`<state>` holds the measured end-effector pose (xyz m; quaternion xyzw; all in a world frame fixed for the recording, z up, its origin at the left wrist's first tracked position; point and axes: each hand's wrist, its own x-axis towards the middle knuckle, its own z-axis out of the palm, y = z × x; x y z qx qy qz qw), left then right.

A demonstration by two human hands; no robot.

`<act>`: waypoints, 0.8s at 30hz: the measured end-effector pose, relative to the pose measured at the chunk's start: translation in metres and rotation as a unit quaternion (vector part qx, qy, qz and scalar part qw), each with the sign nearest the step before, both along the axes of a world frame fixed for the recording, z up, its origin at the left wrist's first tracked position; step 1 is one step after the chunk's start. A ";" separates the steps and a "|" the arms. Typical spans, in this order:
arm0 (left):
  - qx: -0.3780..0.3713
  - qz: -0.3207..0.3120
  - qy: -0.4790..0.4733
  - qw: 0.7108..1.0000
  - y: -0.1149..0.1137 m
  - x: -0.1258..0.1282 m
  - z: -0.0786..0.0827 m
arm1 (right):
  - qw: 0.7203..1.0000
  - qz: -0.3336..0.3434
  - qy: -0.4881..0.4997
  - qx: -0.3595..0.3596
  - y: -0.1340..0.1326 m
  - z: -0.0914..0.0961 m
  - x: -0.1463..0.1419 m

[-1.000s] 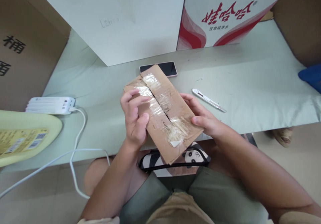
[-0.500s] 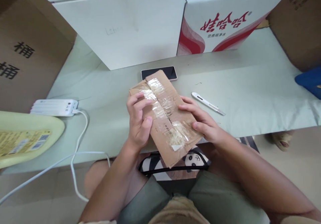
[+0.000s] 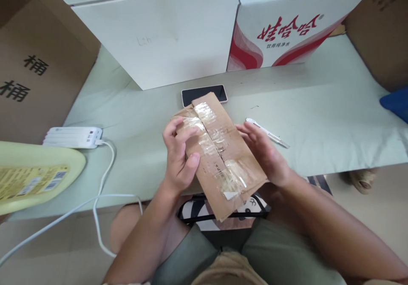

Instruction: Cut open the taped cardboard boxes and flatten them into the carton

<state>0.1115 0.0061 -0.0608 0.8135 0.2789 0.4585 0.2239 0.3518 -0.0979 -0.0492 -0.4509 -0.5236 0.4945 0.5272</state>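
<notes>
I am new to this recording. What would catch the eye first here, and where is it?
A flat cardboard parcel crossed with clear tape fills the centre: the left hand grips its left edge, and the right hand rests open against its right side. On the table, at the back, stands a white carton with red print. A slim white knife lies beside the right hand.

Matt brown cardboard parcel (image 3: 219, 153) crossed by glossy, wrinkled clear tape (image 3: 210, 142); table cloth (image 3: 318, 119) smooth, pale.
</notes>
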 end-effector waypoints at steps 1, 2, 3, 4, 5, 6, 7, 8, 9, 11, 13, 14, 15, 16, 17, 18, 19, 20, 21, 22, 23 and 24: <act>0.002 0.005 0.000 1.000 0.001 -0.001 0.000 | 0.999 -0.046 0.000 0.007 0.003 -0.001 0.004; 0.002 0.011 0.002 1.000 0.001 -0.001 -0.001 | 0.994 -0.106 -0.029 0.010 0.006 -0.002 0.010; 0.001 0.015 0.004 1.000 0.002 -0.002 -0.001 | 0.982 -0.169 -0.090 0.005 0.011 -0.002 0.018; -0.001 0.019 0.006 1.000 0.003 -0.003 -0.001 | 0.959 -0.221 -0.177 -0.013 0.015 -0.003 0.026; -0.004 0.021 0.007 1.000 0.004 -0.004 -0.001 | 0.927 -0.260 -0.268 -0.034 0.019 -0.004 0.035; -0.006 0.024 0.006 1.000 0.005 -0.004 0.000 | 0.891 -0.282 -0.350 -0.056 0.022 -0.006 0.044; -0.008 0.027 0.004 1.000 0.005 -0.005 0.000 | 0.859 -0.288 -0.417 -0.079 0.025 -0.009 0.052; -0.009 0.031 0.002 0.999 0.006 -0.005 0.000 | 0.832 -0.283 -0.467 -0.102 0.027 -0.012 0.059; -0.009 0.033 0.001 0.999 0.006 -0.006 0.001 | 0.810 -0.274 -0.503 -0.125 0.028 -0.015 0.064; -0.006 0.035 0.005 0.999 0.006 -0.007 0.002 | 0.780 -0.256 -0.547 -0.163 0.029 -0.020 0.067; -0.002 0.037 0.016 0.999 0.005 -0.007 0.003 | 0.761 -0.238 -0.575 -0.184 0.029 -0.022 0.066; 0.001 0.040 0.021 0.999 0.004 -0.007 0.004 | 0.755 -0.228 -0.586 -0.188 0.029 -0.022 0.063; 0.004 0.043 0.025 0.999 0.004 -0.007 0.005 | 0.749 -0.218 -0.596 -0.190 0.029 -0.021 0.061; 0.007 0.047 0.027 0.999 0.003 -0.007 0.006 | 0.744 -0.206 -0.605 -0.193 0.029 -0.019 0.058; 0.010 0.050 0.029 0.998 0.003 -0.007 0.006 | 0.740 -0.195 -0.613 -0.195 0.030 -0.018 0.056; 0.013 0.052 0.031 0.998 0.003 -0.007 0.007 | 0.737 -0.185 -0.619 -0.199 0.030 -0.016 0.055; 0.016 0.054 0.032 0.998 0.003 -0.007 0.007 | 0.734 -0.178 -0.623 -0.204 0.031 -0.014 0.053; 0.020 0.056 0.032 0.998 0.003 -0.006 0.007 | 0.732 -0.173 -0.625 -0.209 0.032 -0.014 0.053; 0.024 0.057 0.031 0.998 0.003 -0.006 0.007 | 0.730 -0.171 -0.626 -0.213 0.032 -0.013 0.053; 0.027 0.057 0.028 0.998 0.003 -0.005 0.007 | 0.730 -0.171 -0.627 -0.214 0.033 -0.014 0.053; 0.029 0.055 0.026 0.998 0.003 -0.005 0.007 | 0.730 -0.176 -0.626 -0.212 0.033 -0.014 0.054; 0.030 0.053 0.026 0.998 0.004 -0.005 0.007 | 0.731 -0.185 -0.624 -0.204 0.034 -0.016 0.054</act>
